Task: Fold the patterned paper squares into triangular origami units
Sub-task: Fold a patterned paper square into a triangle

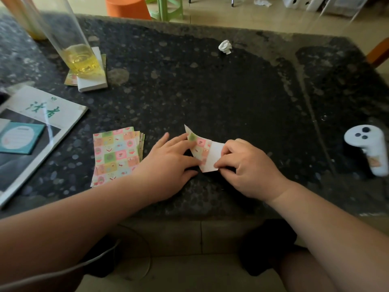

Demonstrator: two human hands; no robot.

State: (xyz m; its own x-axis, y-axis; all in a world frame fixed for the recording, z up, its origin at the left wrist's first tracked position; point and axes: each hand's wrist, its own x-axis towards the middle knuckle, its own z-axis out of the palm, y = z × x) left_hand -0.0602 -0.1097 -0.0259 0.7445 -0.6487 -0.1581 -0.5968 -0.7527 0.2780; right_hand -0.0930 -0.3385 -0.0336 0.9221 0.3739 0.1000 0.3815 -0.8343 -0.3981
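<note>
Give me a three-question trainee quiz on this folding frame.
1. True or false: the stack of patterned squares lies on the right hand's side of the sheet being folded.
2. The glass stands on: A) the magazine B) a white pad C) bare table.
3. Fill in: the left hand presses the sheet while the right hand ____ its white flap.
Key: 1 false, it lies on the left hand's side; 2 B; 3 pinches.

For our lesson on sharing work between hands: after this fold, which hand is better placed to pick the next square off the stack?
Probably left: the left hand lies next to the stack, pressing the folded sheet flat, while the right hand pinches its far side.
</note>
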